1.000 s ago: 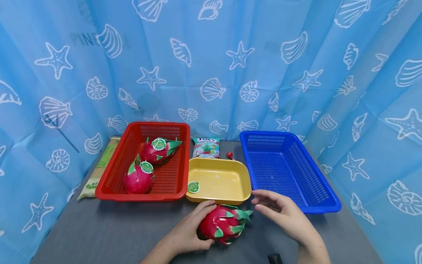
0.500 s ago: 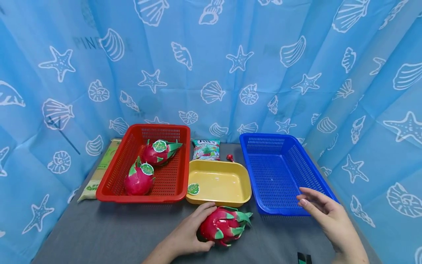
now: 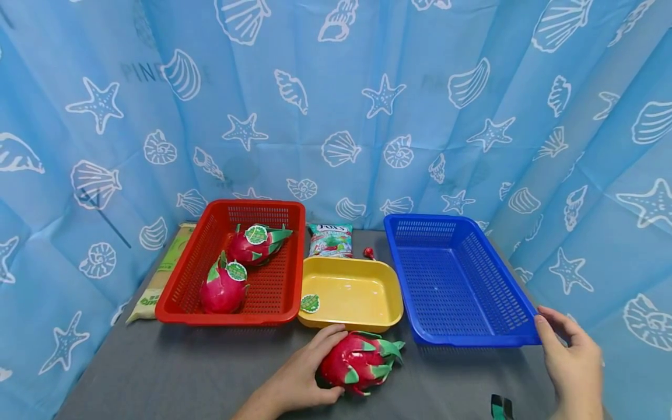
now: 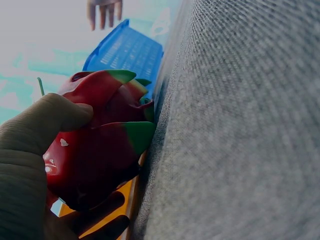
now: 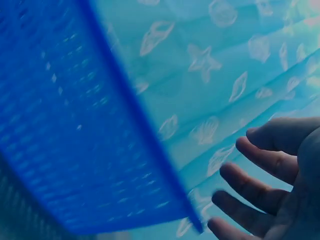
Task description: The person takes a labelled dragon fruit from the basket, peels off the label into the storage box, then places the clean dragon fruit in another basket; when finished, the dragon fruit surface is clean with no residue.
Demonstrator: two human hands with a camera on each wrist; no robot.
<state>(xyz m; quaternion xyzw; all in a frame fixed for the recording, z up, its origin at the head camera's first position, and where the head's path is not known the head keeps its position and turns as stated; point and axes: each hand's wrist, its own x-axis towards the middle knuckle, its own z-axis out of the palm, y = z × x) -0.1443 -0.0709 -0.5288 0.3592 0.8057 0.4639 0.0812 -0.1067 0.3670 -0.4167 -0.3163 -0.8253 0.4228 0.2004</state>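
A red dragon fruit with green scales (image 3: pixel 357 363) lies on the table in front of the yellow tray (image 3: pixel 378 319). My left hand (image 3: pixel 301 373) grips it from the left; in the left wrist view the thumb (image 4: pixel 70 112) lies across its near side. At the front right corner of the blue basket (image 3: pixel 472 340) is my right hand (image 3: pixel 574 356). The right wrist view shows its fingers (image 5: pixel 255 190) loosely bent with nothing between them, a little apart from the basket rim (image 5: pixel 145 127).
Two dragon fruits (image 3: pixel 223 291) lie in the red basket (image 3: pixel 231 319) at left. Behind the tray are a candy bag (image 3: pixel 331 240) and a small red item (image 3: pixel 369 253). A green-beige packet (image 3: pixel 160 280) lies left. A dark strap (image 3: pixel 501 406) shows at the front.
My right hand has moved right, from beside the yellow tray across the front of the blue basket to its right corner. The left hand stays on the dragon fruit.
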